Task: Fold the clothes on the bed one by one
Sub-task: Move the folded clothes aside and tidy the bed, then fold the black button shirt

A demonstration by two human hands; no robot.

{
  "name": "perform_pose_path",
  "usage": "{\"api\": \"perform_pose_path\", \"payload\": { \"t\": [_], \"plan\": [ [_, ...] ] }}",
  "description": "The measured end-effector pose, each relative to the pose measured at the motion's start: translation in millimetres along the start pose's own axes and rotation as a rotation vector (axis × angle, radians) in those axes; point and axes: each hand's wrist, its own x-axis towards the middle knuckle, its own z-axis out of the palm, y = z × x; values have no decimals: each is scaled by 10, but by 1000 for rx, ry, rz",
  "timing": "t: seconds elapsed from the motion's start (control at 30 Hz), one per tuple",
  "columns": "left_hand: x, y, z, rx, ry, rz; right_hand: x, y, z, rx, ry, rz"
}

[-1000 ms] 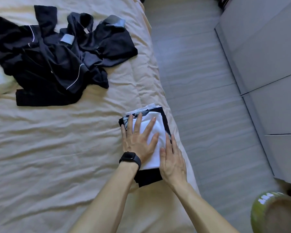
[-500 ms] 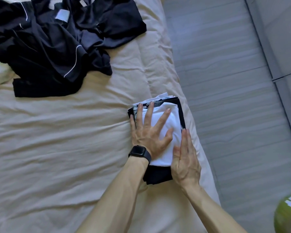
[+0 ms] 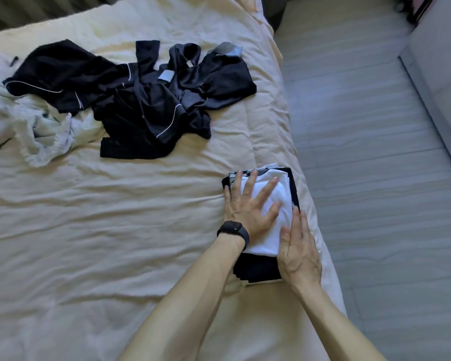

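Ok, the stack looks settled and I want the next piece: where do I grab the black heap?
Probably the near hem of the black heap, coming from your side. That straight edge lies flat and free on the sheet, while the rest is twisted together, so pinching it at both ends should draw one garment out.

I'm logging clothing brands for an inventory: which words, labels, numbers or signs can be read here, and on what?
No text can be read.
Pale tag on the black piped garments: too blurred, nothing legible.
Grey patch at that pile's far edge: no print can be made out.
Black wristband: face dark, shows nothing.
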Motion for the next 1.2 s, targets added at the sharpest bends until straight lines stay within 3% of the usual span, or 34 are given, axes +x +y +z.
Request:
{"api": "perform_pose_path", "payload": {
  "t": [0.1, 0.27, 0.37, 0.6, 0.77, 0.9, 1.07, 1.13, 1.2],
  "plan": [
    [-40, 64, -339, -78, -150, -33, -35, -55, -236, -4, -22, -49],
    [-123, -270, -726, -232, 70, -86, -58, -334, -462, -101, 250, -406],
    [-66, -663, -806, -151, 31, -139, 125, -669, -311, -253, 290, -600],
    [723, -1556, -1021, 241, -166, -192, 855, -937, 265, -528, 119, -467],
    [1627, -1847, -1003, 408, -117, -87, 929, -874, 574, -473, 247, -467],
    [2294, -1857, -818, 392, -69, -30, 990, -843, 669, -425, 301, -511],
    [2596, -1799, -531, 496, -285, -125, 1012, -753, 667, -396, 321, -538],
    [2615, -1813, -539, 334, -169, -182, 1023, -758, 671, -397, 307, -533],
    [2595, -1810, -706, 106, 52, -221, 1025, -762, 663, -400, 282, -536]
  ]
}}
